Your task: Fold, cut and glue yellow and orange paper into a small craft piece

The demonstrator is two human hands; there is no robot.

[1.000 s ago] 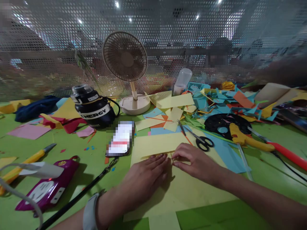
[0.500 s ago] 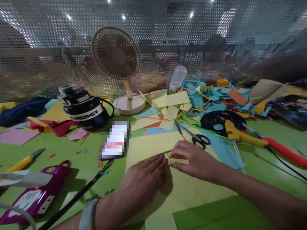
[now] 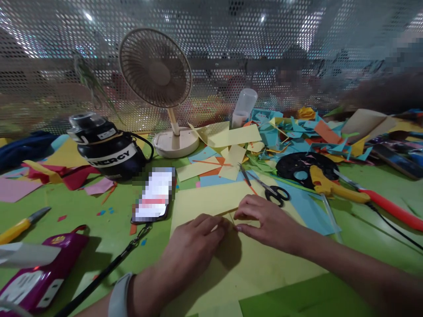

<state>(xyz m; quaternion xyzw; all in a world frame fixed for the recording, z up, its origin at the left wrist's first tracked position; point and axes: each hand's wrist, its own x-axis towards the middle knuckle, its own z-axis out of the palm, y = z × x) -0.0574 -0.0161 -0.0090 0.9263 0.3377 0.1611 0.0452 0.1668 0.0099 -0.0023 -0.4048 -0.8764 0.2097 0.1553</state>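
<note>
Pale yellow paper (image 3: 264,264) lies on the green table, with a folded strip or edge running between both hands. My left hand (image 3: 198,240) rests on it with bent fingers, the fingertips at the paper's raised edge; what they grip is hidden. My right hand (image 3: 264,222) is just to the right, thumb and forefinger closed around the end of a narrow fold of the yellow paper. Black-handled scissors (image 3: 277,195) lie partly opened just beyond my right hand. Blue paper (image 3: 307,207) sticks out from under the yellow paper.
A phone (image 3: 155,193), black bottle (image 3: 112,154) and fan (image 3: 175,143) stand or lie at the left and back. Purple device (image 3: 49,268) and yellow knife (image 3: 20,229) are far left. Right: black disc (image 3: 287,169), yellow glue gun (image 3: 343,191), red-handled tool (image 3: 390,209), paper scraps (image 3: 280,136).
My left hand's fingers have bent and risen from lying flatter on the paper. My right hand has hardly moved. The view has shifted slightly, most visibly at the left.
</note>
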